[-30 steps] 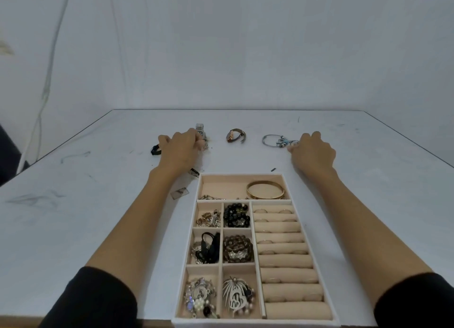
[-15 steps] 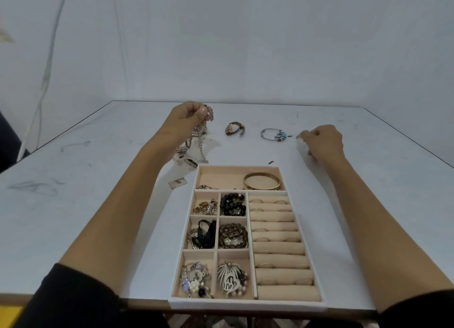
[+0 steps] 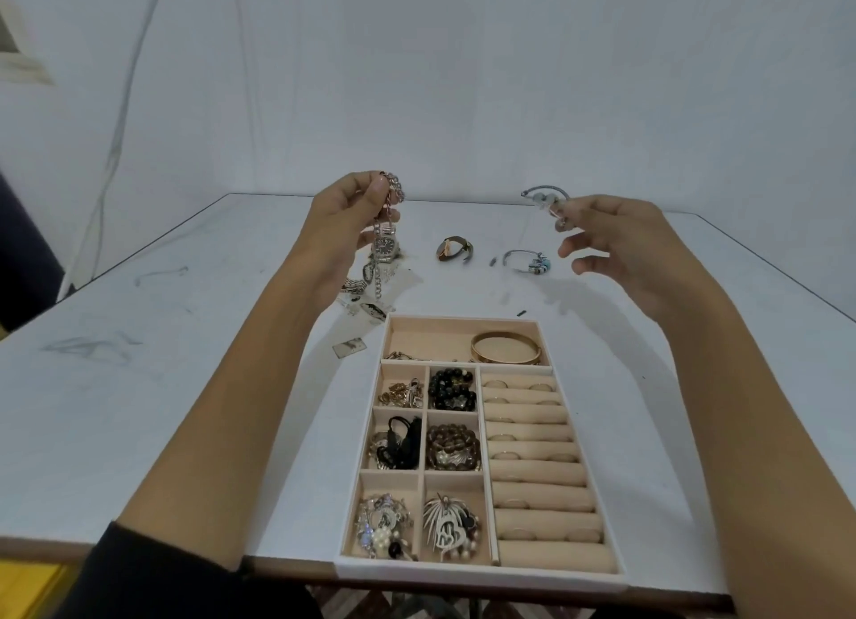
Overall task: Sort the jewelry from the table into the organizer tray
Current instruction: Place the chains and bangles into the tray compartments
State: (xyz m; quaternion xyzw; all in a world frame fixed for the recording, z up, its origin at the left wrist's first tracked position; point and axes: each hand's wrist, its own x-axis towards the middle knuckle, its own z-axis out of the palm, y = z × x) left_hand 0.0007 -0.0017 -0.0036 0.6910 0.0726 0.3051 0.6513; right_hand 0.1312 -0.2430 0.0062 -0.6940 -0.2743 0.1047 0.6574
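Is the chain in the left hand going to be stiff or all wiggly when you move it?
Probably wiggly: the chain hangs limp from the pinching fingers of the left hand. It is made of separate links, so it would likely swing, then bunch up when set down. The links look like metal, so it is perhaps heavy for its size.

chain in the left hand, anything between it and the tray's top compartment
Nothing visible does. The chain hangs from the left hand above the table beyond the tray's far edge; the compartment's left part is mostly bare, with a gold bangle at its right.
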